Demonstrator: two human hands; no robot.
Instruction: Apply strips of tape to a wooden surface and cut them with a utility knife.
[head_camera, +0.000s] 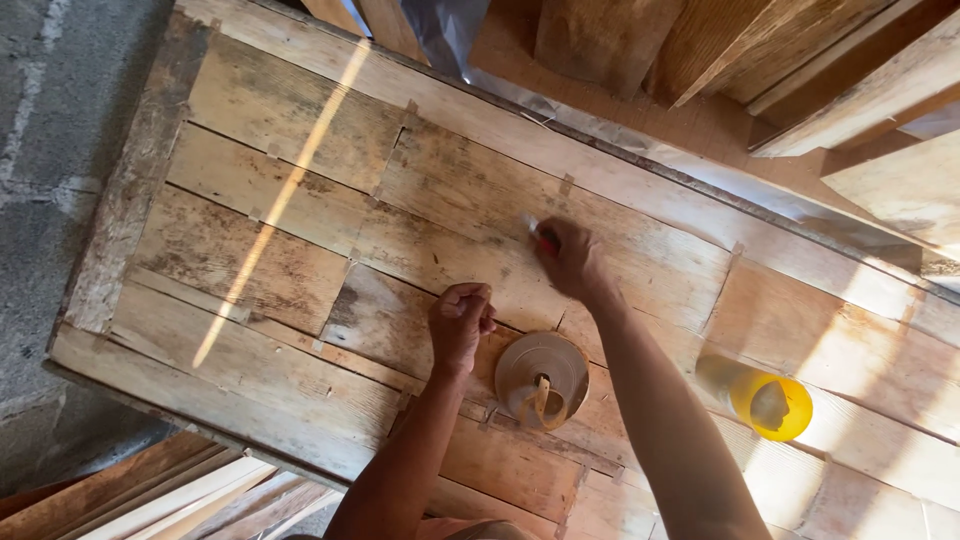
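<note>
Hands over a patched veneer panel, tape roll close by.

Left hand (460, 322) is curled into a narrow fist, seemingly pinching something too small to make out; right hand (572, 260) is closed around a small red-handled tool (545, 240) whose blurred tip touches the wooden panel (300, 220) just beyond the knuckles. Beside the left wrist, between both forearms, sits a flat roll of brown paper tape (541, 375) with a loose tail curling from its core. A yellow plastic bottle (765, 400) lies on its side well off to the right of the right forearm. The risk, as I judge it: a forearm could nudge the roll or bottle, or the tool could slip along the grain and score the thin, rough, stained sheets and their small paper tabs.
</note>
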